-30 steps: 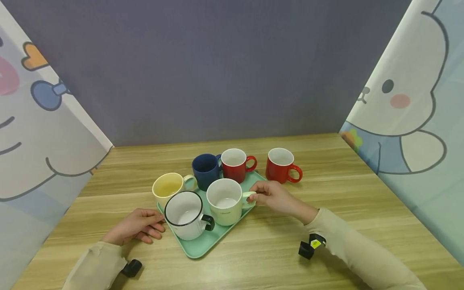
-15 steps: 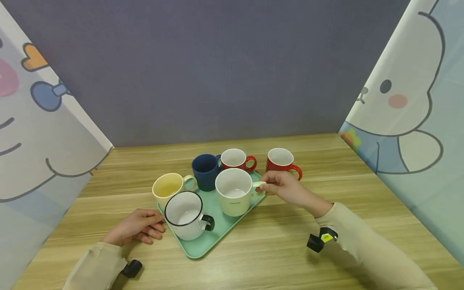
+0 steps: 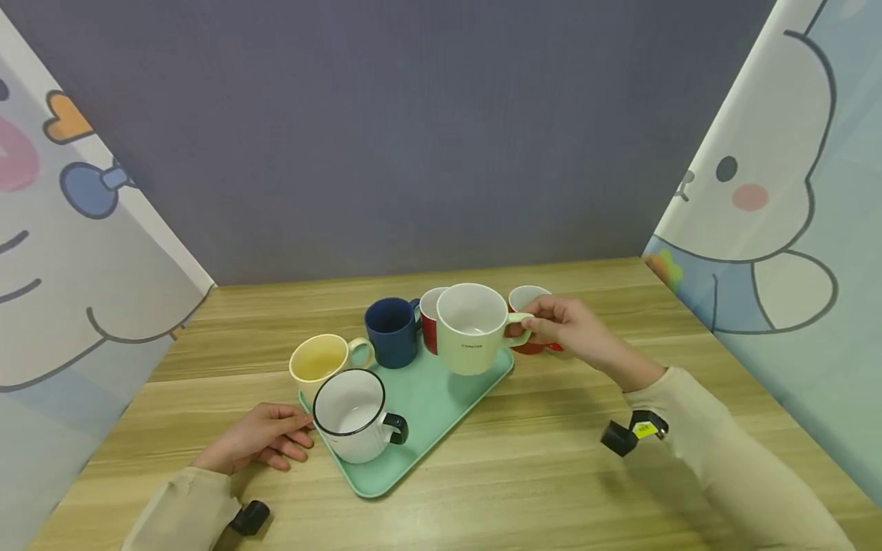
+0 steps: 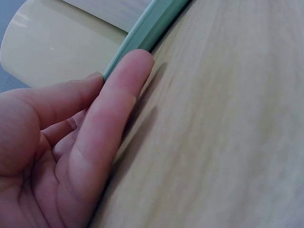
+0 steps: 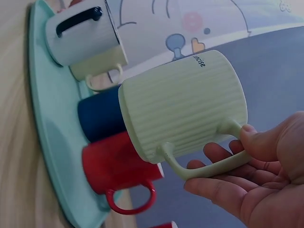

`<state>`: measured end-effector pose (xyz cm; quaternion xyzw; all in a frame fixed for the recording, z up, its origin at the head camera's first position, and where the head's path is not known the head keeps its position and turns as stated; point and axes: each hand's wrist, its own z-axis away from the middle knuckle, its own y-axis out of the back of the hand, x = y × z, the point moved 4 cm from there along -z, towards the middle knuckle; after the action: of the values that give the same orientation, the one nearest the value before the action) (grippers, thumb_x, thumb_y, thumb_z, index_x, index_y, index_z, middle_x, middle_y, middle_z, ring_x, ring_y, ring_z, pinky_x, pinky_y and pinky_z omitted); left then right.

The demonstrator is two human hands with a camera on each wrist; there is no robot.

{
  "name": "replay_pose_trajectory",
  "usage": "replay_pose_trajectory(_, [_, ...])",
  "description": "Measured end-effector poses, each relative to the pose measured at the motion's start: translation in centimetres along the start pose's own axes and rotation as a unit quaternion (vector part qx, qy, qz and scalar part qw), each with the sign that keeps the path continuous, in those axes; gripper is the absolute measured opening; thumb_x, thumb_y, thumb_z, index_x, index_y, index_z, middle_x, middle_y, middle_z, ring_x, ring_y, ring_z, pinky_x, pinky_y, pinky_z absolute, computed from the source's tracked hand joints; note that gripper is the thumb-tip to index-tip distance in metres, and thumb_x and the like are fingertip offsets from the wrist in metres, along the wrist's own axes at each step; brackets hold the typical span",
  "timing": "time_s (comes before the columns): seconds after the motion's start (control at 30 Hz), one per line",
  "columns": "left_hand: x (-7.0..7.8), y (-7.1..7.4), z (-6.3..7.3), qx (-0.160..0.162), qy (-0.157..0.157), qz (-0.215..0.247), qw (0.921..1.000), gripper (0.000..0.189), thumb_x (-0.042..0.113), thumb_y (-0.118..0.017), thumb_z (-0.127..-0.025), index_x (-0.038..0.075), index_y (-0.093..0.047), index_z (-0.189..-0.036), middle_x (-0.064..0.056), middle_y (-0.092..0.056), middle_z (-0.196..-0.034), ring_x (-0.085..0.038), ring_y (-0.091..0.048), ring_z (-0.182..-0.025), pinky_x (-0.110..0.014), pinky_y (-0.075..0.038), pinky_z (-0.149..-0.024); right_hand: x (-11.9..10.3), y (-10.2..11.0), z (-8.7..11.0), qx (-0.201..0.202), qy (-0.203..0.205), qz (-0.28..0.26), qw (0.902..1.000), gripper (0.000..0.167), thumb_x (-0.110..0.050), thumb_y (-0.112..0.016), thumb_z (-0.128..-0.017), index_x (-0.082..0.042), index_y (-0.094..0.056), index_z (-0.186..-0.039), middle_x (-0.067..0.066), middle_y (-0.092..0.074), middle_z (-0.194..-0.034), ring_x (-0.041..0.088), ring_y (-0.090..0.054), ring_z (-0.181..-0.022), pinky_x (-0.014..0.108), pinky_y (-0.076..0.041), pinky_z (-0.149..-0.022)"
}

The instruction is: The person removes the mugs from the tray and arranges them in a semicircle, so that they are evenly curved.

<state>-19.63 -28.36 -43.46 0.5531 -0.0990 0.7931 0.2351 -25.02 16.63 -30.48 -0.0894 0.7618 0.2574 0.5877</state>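
My right hand [image 3: 568, 330] pinches the handle of a pale green ribbed mug [image 3: 472, 337], held upright in the air over the tray's far right part. In the right wrist view the mug [image 5: 185, 104] hangs apart from the tray, thumb and fingers round its handle. My left hand [image 3: 265, 438] pinches the near left edge of the green tray [image 3: 427, 405] between thumb and finger; the left wrist view shows this at the rim [image 4: 142, 35]. On the tray stand a white mug with black rim [image 3: 353, 428], a yellow mug [image 3: 318, 366], a blue mug [image 3: 394, 337] and a red mug [image 3: 429, 325], partly hidden.
A second red mug [image 3: 529, 297] stands on the wooden table [image 3: 524, 474] beyond the tray's right end, partly behind my right hand. A dark grey panel [image 3: 427, 138] rises at the back, with cartoon-printed panels [image 3: 765, 252] on both sides.
My right hand has lifted the pale green mug off the tray and carried it right and away from me, in front of the red mugs. My left hand has stayed at the tray's edge.
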Motion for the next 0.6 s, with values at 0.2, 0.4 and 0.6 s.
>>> replay_pose_trajectory(0.2, [0.1,0.1,-0.1,0.004,-0.001,-0.007,1.0000,0.028,0.023,-0.052,-0.106,-0.002,-0.064,-0.108,-0.004,-0.072,-0.088,-0.013,-0.072,-0.074,-0.027,-0.060,-0.059,-0.7,1.5,-0.2,0.030,-0.010,0.020,0.9993,0.017,0.004,-0.054,-0.099,0.019,-0.055,-0.108,0.011,-0.073,-0.098,0.015,-0.071,-0.095,0.027,-0.058,-0.080])
replay_pose_trajectory(0.4, [0.0,0.0,0.0,0.004,0.001,-0.007,1.0000,0.028,0.023,-0.052,-0.105,-0.003,-0.063,-0.108,-0.005,-0.072,-0.089,-0.014,-0.072,-0.074,-0.028,-0.060,-0.059,-0.7,2.8,-0.4,0.056,-0.034,0.034,0.9973,0.018,0.000,-0.055,-0.100,0.017,-0.055,-0.107,0.014,-0.072,-0.099,0.013,-0.069,-0.094,0.027,-0.058,-0.081])
replay_pose_trajectory(0.6, [-0.1,0.0,-0.1,0.006,0.002,-0.006,1.0000,0.028,0.024,-0.052,-0.105,-0.002,-0.064,-0.108,-0.005,-0.072,-0.088,-0.014,-0.072,-0.074,-0.028,-0.060,-0.059,-0.5,4.3,-1.2,0.081,-0.030,0.053,0.9948,0.019,0.000,-0.051,-0.102,0.019,-0.054,-0.106,0.012,-0.072,-0.098,0.008,-0.068,-0.091,0.028,-0.058,-0.082])
